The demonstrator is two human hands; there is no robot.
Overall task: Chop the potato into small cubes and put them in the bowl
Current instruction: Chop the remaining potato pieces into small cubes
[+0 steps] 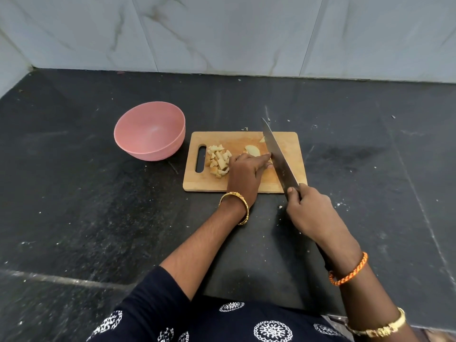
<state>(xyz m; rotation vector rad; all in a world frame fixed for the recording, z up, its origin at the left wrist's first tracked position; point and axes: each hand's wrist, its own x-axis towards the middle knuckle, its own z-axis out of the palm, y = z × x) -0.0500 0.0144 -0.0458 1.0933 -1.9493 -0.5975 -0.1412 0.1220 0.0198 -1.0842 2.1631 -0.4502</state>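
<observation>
Counting first, we see one pink round plastic bowl [149,134], one rectangular wooden chopping board [291,154] with a handle slot, one long steel-bladed knife [277,156], and one heap of small pale potato cubes [218,161], too many to count exactly. All sit on a dark speckled stone worktop [86,206] below a wall of grey marbled tiles [222,33]. The cubes lie at the board's left end, near the slot; uncut pale potato pieces [253,151] lie mid-board. Our left hand [246,172] presses on those pieces with fingers extended beside the blade. Our right hand [309,208] grips the knife handle. The bowl stands left of the board.
</observation>
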